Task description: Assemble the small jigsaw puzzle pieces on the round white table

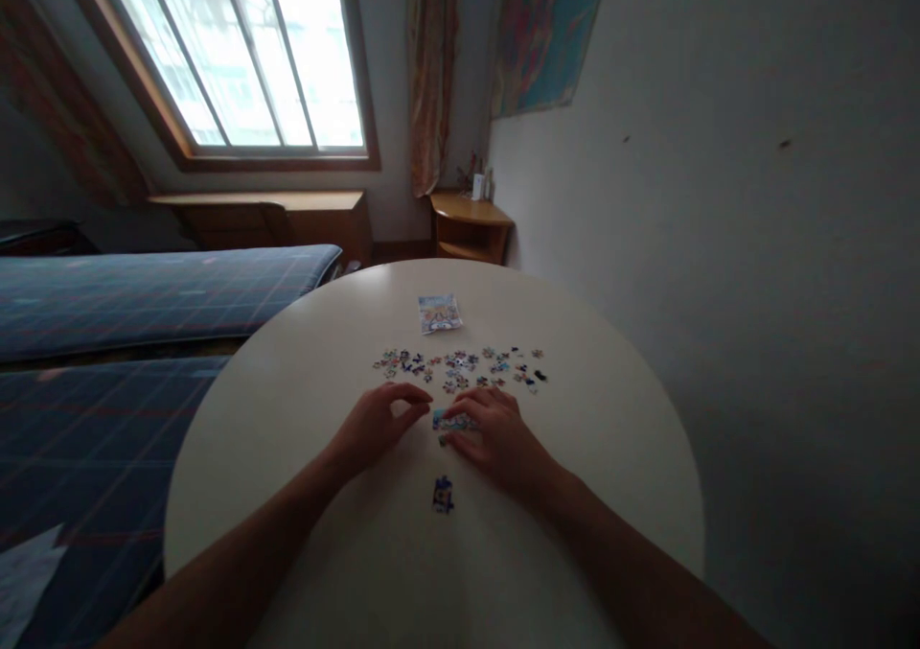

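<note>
A partly joined strip of jigsaw puzzle (451, 421) lies on the round white table (287, 467). My right hand (499, 438) rests over it, covering its right part. The fingers press on the strip's top, and the thumb sits lower at a small puzzle piece (442, 441) by the strip's near edge. Just left of the strip, my left hand (378, 424) has thumb and forefinger pinched together; anything between them is too small to make out. Closer to me lies a separate small cluster of joined dark-blue pieces (443, 496).
Loose puzzle pieces (460, 361) spread in a band beyond both hands. Behind them is a printed picture sheet (439, 313). A plaid-covered mattress (144, 294) stands left of the table, a white wall (719, 246) on the right. A corner shelf (471, 210) is at the back.
</note>
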Demonstrator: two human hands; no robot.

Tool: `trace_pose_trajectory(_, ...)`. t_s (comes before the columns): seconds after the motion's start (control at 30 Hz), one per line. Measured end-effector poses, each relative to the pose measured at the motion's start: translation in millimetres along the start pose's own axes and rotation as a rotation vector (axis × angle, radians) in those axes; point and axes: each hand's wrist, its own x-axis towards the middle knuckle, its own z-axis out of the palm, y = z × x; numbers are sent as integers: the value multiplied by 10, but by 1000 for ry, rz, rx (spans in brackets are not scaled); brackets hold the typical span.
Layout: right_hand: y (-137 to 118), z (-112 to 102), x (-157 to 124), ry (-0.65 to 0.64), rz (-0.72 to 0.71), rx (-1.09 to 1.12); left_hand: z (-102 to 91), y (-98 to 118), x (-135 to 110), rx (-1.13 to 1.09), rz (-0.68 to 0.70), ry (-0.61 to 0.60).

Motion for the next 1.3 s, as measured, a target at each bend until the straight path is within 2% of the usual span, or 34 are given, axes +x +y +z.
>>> trace_pose_trajectory(0.07,-37,-5,12,37,25,51,25,103,-22,-139,-81,-2)
trace_pose_trajectory(0.17,-91,-10,20,94,42,117,69,237,-55,-290,-124,-20)
trace_pose_trajectory(0.27,-115,-11,21,135,21,130,118,301,-79,-349,-127,-25)
trace_pose_trajectory(0.4,-105,-30,19,158,-23,96,156,277,-93,-360,-99,-58)
trace_pose_trajectory(0.5,-83,-65,17,147,-48,79,132,218,-97,-299,-67,-73)
trace_pose_trajectory(0.63,-28,-106,-1,78,-78,51,49,116,-105,-26,88,0)
trace_pose_trajectory(0.73,25,-109,-25,13,-86,12,15,26,-106,139,188,-56)
trace_pose_trajectory(0.83,63,-103,-49,-48,-71,0,29,-50,-100,203,250,-108)
trace_pose_trajectory(1.1,47,-143,-78,-142,-51,-15,94,-104,-80,268,250,-66)
trace_pose_trajectory(1.3,65,-122,-84,-148,-47,-35,121,-140,-47,264,246,-41)
